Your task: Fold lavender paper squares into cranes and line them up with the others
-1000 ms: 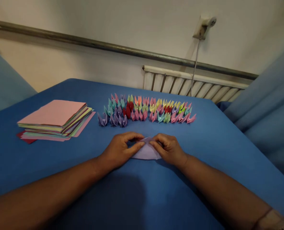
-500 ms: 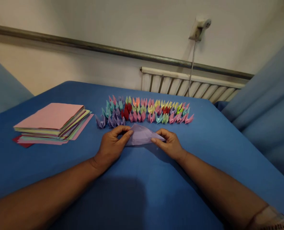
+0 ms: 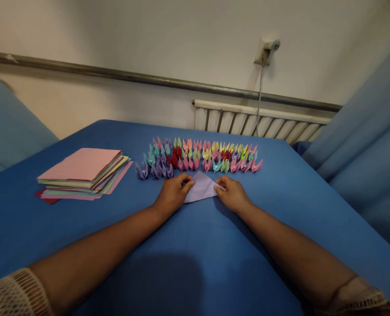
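Observation:
A purple sheet of origami paper point(image 3: 201, 188), partly folded, is held between my two hands just above the blue tabletop. My left hand point(image 3: 174, 191) pinches its left side with thumb and fingers. On the other side, my right hand point(image 3: 233, 193) grips the right corner, thumb toward me. The paper's upper point sticks up between the hands, and its lower edge slants. Directly behind it stand rows of folded paper cranes point(image 3: 206, 164) in pink, purple, yellow, green, red and turquoise.
To the left lies a stack of square coloured paper point(image 3: 79, 164), pink on top. Blue cloth covers the table point(image 3: 181, 263). Behind it are a radiator point(image 3: 241, 120), a metal pipe point(image 3: 142, 79) and a wall socket with a cord point(image 3: 265, 52). Blue curtains point(image 3: 372, 145) hang at both sides.
My left hand has shifted right along the paper, toward my right hand, and turned inward. The paper now shows a broader, flatter face. The camera view has tilted slightly.

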The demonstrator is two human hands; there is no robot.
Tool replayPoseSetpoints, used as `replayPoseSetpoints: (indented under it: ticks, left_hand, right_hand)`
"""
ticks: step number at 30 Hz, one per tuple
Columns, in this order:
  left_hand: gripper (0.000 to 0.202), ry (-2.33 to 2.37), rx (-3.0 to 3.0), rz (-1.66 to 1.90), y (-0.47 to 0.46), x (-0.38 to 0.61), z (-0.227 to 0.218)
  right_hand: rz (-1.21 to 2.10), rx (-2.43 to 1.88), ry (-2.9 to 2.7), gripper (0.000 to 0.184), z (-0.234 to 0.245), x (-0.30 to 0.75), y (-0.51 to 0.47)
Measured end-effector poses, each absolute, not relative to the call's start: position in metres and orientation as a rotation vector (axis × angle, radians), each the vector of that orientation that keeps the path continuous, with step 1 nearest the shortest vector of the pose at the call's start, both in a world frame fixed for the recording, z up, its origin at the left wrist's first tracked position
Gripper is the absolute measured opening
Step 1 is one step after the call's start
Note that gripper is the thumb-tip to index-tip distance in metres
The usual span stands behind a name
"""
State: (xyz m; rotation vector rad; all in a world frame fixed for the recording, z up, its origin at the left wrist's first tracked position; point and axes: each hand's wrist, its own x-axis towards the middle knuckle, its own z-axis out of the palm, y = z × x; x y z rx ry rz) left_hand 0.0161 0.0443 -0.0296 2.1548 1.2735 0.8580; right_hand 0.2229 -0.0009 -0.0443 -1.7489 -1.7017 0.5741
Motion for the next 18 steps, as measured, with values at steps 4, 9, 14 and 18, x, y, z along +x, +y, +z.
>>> replayPoseSetpoints:
  ticks: [4, 9, 14, 18]
  left_hand:
    - [0.021, 1.303, 2.342, 0.649, 0.056, 0.029, -0.031]
    - [0.021, 1.289, 2.39, 0.59, 0.063, 0.032, -0.033]
    - [0.026, 1.356, 2.452, 0.513, 0.062, 0.026, -0.027]
    - [0.039, 1.325, 2.653, 0.574, 0.039, 0.025, -0.021]
  right_hand:
    - [0.096, -1.728, -2.031, 0.039, -0.029, 0.217, -0.016]
    - [0.199, -1.517, -2.382, 0.057, -0.031, 0.196, -0.035]
    - [0.364, -1.624, -2.482, 0.079, -0.037, 0.191, -0.042]
    - [0.396, -1.649, -2.499, 0.076, -0.032, 0.192, -0.043]
